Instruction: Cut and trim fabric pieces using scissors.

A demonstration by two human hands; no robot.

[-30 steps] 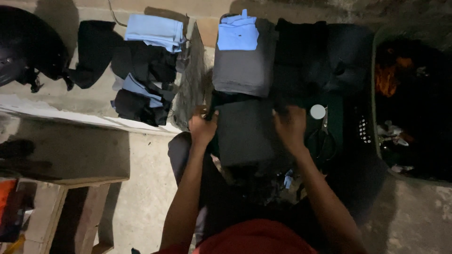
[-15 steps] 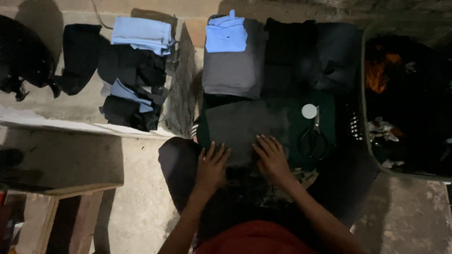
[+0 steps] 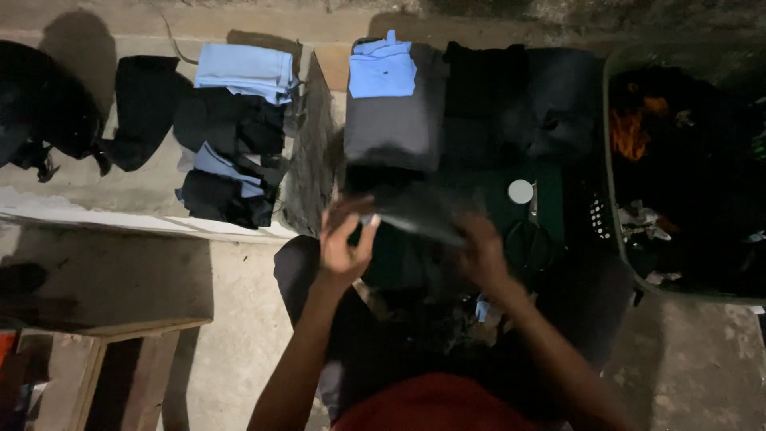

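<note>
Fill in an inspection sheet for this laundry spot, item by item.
Surface: concrete ledge and floor, dimly lit.
Job's things: dark garment, blurred, lifted between both hands above a dark green garment.
Clutter: folded light blue shirt on a grey folded stack; second pile on the ledge; laundry basket of clothes; small white disc.
Grips: left hand and right hand grip the garment.
Cables: nothing seen.
Surroundings: wooden stool lower left.

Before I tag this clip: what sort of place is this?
Probably a home laundry spot: folded clothes stacked on a concrete ledge, a laundry basket of garments, and a dark garment in both hands.
</note>
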